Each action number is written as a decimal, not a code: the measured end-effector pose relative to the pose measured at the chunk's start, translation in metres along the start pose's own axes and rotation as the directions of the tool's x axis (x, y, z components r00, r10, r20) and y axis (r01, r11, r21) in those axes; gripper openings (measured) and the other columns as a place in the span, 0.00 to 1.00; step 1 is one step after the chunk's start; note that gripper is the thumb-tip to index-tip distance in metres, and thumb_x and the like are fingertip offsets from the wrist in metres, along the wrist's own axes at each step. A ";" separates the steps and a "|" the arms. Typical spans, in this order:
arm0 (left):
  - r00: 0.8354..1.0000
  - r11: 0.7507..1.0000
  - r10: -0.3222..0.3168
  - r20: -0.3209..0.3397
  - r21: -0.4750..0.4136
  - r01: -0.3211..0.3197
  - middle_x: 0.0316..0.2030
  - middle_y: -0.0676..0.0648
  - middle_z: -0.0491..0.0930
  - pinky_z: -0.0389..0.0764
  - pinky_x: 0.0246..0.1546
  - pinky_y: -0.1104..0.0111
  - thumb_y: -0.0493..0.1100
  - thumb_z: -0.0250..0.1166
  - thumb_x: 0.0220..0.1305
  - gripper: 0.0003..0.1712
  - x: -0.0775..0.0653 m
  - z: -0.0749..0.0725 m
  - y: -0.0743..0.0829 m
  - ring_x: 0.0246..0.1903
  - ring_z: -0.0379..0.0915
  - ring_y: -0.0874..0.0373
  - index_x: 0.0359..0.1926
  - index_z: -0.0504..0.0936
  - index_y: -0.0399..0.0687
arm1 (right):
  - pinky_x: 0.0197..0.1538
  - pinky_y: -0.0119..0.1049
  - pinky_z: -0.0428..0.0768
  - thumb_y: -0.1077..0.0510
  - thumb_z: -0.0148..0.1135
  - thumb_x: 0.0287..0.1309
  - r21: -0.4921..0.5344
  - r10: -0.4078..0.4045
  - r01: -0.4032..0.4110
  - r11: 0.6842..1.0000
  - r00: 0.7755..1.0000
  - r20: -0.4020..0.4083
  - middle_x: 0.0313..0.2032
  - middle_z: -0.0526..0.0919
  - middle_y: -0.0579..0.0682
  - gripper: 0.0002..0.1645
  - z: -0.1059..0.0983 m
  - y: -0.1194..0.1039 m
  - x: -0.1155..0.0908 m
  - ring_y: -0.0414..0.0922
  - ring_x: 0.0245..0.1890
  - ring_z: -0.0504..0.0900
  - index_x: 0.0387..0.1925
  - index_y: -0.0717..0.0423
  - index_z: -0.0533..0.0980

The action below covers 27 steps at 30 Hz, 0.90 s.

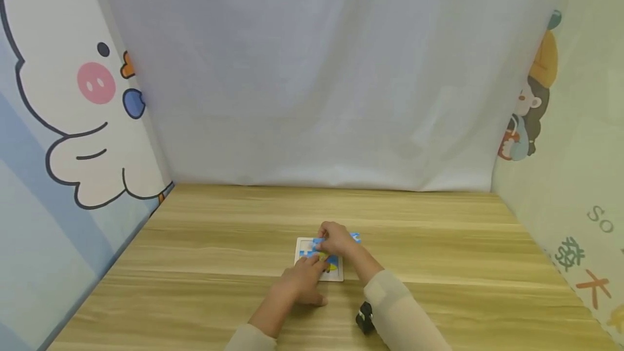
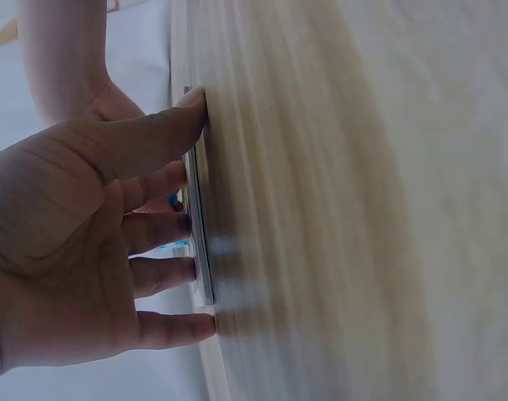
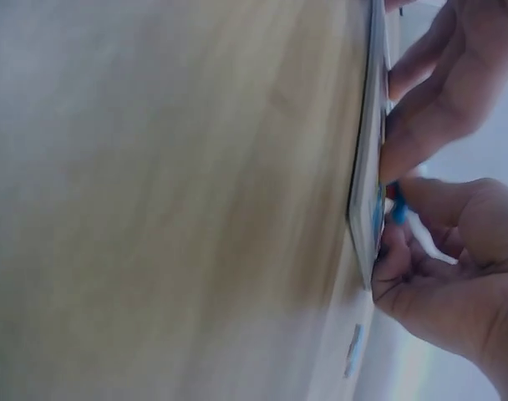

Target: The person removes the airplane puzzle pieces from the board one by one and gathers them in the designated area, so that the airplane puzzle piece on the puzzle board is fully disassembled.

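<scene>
From my remote seat I have a hanging whitish-grey cloth (image 1: 302, 80) across the back of the scene. In front of it spreads a yellow-brown wood-grain worktop (image 1: 219, 253). On my left stands a pale blue panel printed with a big white cartoon bird (image 1: 53, 42); on my right, a pale green panel (image 1: 585, 140) carries a cartoon figure in an orange hat (image 1: 532, 91) and some lettering.

A person's two cream sleeves (image 1: 407, 310) reach in from the near side. The left hand (image 1: 302, 279) has its grip released: I see its fingers extended and spread, tips resting on the puzzle. The right hand (image 1: 338, 240) bends over the far right part, its grip pinching between thumb and fingers.

Under both hands, near the middle of the worktop, lies a flat white square puzzle tray (image 1: 340, 273) with blue and yellow jigsaw pieces in it; I make out a pale bare patch at its far left corner.

A small black object (image 1: 364, 318), which I can't identify, sits beside the right sleeve. A loose blue puzzle piece (image 1: 356, 237) lies just past the right hand, and a small blue piece (image 3: 398, 205) is in that hand's pinch, at the tray.
</scene>
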<state>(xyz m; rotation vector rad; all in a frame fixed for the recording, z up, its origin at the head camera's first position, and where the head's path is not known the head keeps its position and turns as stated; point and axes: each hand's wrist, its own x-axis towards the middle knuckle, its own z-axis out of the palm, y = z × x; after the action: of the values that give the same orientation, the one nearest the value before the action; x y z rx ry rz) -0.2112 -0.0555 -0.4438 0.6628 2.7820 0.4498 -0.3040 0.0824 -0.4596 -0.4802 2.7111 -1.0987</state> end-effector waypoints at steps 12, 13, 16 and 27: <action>1.000 1.000 -0.010 0.002 -0.003 0.010 0.66 0.41 0.59 0.64 0.51 0.39 0.53 0.73 0.46 0.44 0.001 -0.001 -0.001 0.64 0.52 0.38 0.63 0.68 0.46 | 0.28 0.37 0.78 0.65 0.62 0.55 0.301 -0.069 0.083 0.950 0.996 -0.060 0.25 0.77 0.49 0.05 -0.011 0.005 -0.007 0.46 0.24 0.76 0.35 0.63 0.76; 1.000 1.000 -0.010 0.001 -0.005 0.010 0.66 0.41 0.59 0.64 0.52 0.39 0.53 0.73 0.46 0.44 0.000 -0.001 -0.001 0.64 0.52 0.38 0.63 0.68 0.46 | 0.29 0.37 0.78 0.64 0.62 0.55 0.301 -0.066 0.081 0.950 0.996 -0.057 0.25 0.77 0.49 0.06 -0.011 0.006 -0.007 0.46 0.25 0.76 0.35 0.63 0.76; 1.000 1.000 -0.005 0.002 -0.011 0.005 0.66 0.41 0.59 0.63 0.52 0.39 0.53 0.73 0.46 0.44 0.000 -0.001 -0.002 0.64 0.52 0.39 0.64 0.68 0.46 | 0.30 0.37 0.78 0.64 0.62 0.55 0.301 -0.064 0.078 0.950 0.996 -0.056 0.25 0.78 0.49 0.06 -0.010 0.006 -0.008 0.45 0.26 0.77 0.35 0.63 0.76; 0.998 0.981 0.061 -0.020 -0.183 -0.063 0.65 0.34 0.58 0.62 0.56 0.44 0.45 0.69 0.52 0.34 0.001 -0.009 -0.006 0.63 0.54 0.38 0.60 0.73 0.41 | 0.32 0.35 0.78 0.65 0.63 0.54 0.370 -0.053 0.080 0.925 0.995 -0.083 0.25 0.79 0.50 0.06 -0.024 0.020 -0.030 0.46 0.28 0.79 0.35 0.64 0.78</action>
<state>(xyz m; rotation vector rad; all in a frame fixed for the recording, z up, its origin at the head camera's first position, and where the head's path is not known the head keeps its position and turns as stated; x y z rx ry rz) -0.2172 -0.0624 -0.4376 0.7066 2.6960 0.7162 -0.2872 0.1225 -0.4554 -0.4789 2.4659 -1.6339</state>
